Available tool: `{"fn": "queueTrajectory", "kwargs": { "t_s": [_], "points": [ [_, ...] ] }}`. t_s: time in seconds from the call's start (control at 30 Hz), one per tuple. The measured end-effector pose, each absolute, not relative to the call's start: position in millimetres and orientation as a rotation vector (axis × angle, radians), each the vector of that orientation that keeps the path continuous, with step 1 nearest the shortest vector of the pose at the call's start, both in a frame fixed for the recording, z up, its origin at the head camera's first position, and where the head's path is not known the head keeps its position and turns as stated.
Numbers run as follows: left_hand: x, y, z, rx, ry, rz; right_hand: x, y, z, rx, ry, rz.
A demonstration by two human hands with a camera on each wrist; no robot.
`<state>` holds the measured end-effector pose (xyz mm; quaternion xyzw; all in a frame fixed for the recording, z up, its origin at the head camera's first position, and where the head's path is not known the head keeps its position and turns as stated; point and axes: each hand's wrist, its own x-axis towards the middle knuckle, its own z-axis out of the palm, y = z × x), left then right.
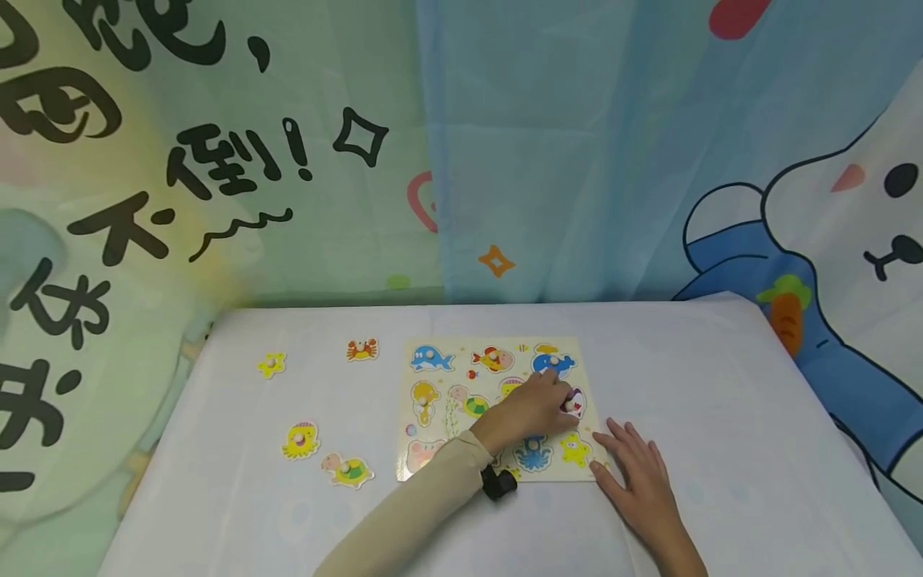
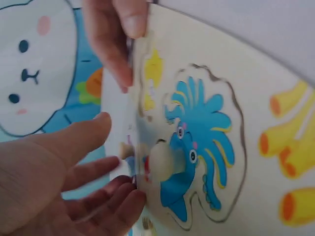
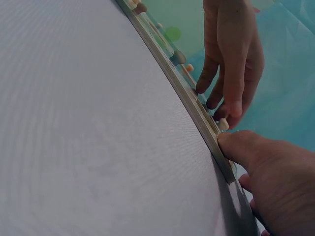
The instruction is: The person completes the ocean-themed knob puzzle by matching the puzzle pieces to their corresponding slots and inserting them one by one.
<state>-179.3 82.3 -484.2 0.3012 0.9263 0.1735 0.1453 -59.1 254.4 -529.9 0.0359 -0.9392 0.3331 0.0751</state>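
- Your left hand (image 1: 530, 407) reaches over the right part of the puzzle board (image 1: 463, 349), near the white piece (image 1: 574, 402) and the blue whale (image 1: 554, 364)
- Your left grip is spread, with a gap between thumb and fingers in the left wrist view
- Your right hand (image 1: 638, 485) has its fingers spread too, and it touches the board's right edge near the bottom corner, by the yellow star (image 1: 575, 449)
- The blue octopus (image 1: 534, 455) with its round knob (image 2: 166, 162) sits on the board, below your left hand
- The board lies flat on the white bench (image 1: 721, 385)
- Left of the board, well apart from your hands, lie a red crab (image 1: 362, 349), a little yellow piece (image 1: 272, 365), a round yellow piece (image 1: 300, 440) and a turtle (image 1: 348, 470)
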Motion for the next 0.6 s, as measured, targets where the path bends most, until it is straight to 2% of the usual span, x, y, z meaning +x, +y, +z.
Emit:
{"fn": "queueTrajectory", "kwargs": {
  "t_s": [0.13, 0.33, 0.6],
  "points": [
    [-172.4, 70.9, -481.3, 0.907, 2.692, 0.607, -59.0, 253.8, -529.9, 0.089, -2.84, 0.99],
    [-160.3, 45.7, -471.7, 0.834, 2.666, 0.799, -58.0, 253.3, -528.0, 0.062, -2.865, 0.984],
    [-163.3, -6.7, -452.6, 0.734, 2.661, 1.013, -59.6, 251.2, -527.3, 0.044, -2.868, 0.978]
  ]
}}
